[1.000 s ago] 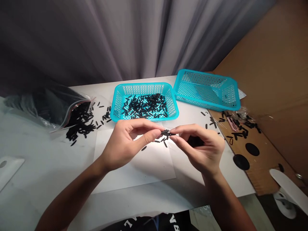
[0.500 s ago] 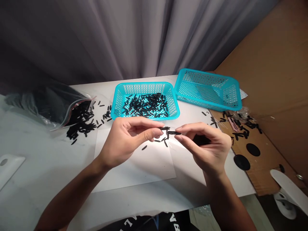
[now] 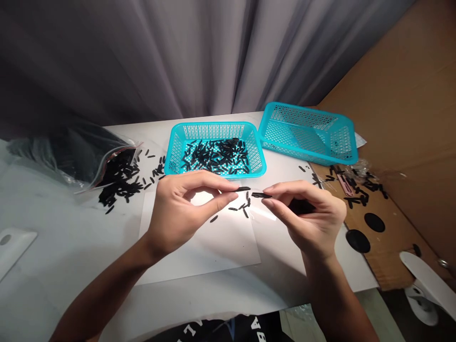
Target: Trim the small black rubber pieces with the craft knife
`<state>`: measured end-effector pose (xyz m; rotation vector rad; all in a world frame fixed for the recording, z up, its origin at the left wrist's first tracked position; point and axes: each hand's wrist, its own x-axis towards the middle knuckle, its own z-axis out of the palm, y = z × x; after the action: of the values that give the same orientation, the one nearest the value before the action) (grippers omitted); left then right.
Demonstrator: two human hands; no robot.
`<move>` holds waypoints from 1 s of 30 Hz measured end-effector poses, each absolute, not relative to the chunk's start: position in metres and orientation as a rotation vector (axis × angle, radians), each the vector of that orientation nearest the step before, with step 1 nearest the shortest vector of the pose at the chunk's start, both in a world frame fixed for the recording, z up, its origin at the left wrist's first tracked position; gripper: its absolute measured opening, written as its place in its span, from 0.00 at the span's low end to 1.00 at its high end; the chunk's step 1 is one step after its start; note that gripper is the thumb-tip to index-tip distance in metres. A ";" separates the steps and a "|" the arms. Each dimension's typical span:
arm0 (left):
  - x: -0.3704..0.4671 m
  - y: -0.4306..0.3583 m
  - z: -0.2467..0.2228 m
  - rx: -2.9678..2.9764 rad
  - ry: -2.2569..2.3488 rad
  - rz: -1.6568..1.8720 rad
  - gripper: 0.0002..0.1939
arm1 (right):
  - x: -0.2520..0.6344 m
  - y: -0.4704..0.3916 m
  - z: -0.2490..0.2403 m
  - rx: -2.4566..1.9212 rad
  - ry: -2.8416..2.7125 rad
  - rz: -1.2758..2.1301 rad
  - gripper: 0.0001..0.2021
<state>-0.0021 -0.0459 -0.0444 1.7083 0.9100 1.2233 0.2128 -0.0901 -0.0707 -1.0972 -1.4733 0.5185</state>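
Between thumb and forefinger, my left hand point(image 3: 188, 206) pinches a small black strip point(image 3: 244, 188). My right hand point(image 3: 309, 213) pinches another small black piece point(image 3: 261, 195), its tip pointing left, with a narrow gap between the two. Something dark, too shadowed to make out, shows inside my right palm. Below the fingertips several loose black pieces point(image 3: 213, 219) lie on and near a white sheet point(image 3: 199, 256). Just behind my hands, a blue basket point(image 3: 262, 164) holds many similar black pieces.
Behind on the right is a second blue basket point(image 3: 320, 154). On the left, a clear plastic bag point(image 3: 80, 156) spills a black heap point(image 3: 119, 185). At right, cardboard point(image 3: 386, 259) carries scattered pieces, a pink item point(image 3: 345, 185) and black discs point(image 3: 358, 241). A grey curtain point(image 3: 199, 57) hangs behind.
The fingertips of my hands have drawn slightly apart, widening the gap between the held pieces. My right hand has shifted a little to the right. The baskets and bag have stayed put.
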 end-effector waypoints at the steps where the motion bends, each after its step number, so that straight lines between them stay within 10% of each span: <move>1: -0.002 -0.046 -0.044 1.761 0.906 1.258 0.09 | 0.213 -0.090 -0.071 -1.098 -1.467 0.512 0.13; 30: 0.002 -0.038 -0.051 2.275 0.643 1.332 0.06 | 0.207 -0.093 -0.071 -1.156 -1.466 0.546 0.08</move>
<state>0.0018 -0.0381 -0.0512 2.2753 0.6429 1.3317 0.2068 -0.0931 -0.0713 -1.1556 -1.4664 0.5464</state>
